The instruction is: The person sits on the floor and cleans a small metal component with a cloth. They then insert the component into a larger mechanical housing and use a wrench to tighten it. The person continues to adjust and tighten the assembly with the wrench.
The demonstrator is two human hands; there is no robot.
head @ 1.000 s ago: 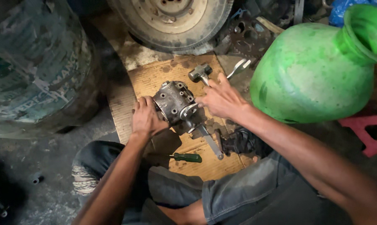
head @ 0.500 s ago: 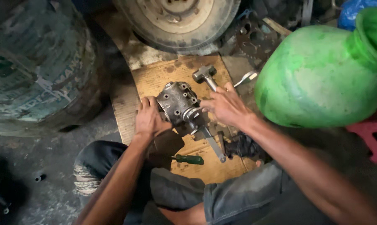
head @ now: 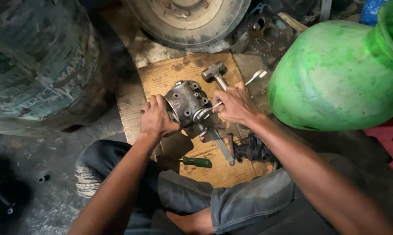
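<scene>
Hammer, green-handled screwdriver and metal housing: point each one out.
hammer (head: 214,71), head view, on its metal head.
green-handled screwdriver (head: 197,162), head view, on the green handle.
metal housing (head: 185,100), head view, on its bolt-holed face.

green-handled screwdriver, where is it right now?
Head view, lower centre: the green-handled screwdriver lies on the cardboard sheet, just below the metal housing that the left hand steadies, by the person's knee.

Dim, grimy concrete floor (head: 53,204) under a cardboard sheet (head: 161,76) by a wheel (head: 188,21)
</scene>
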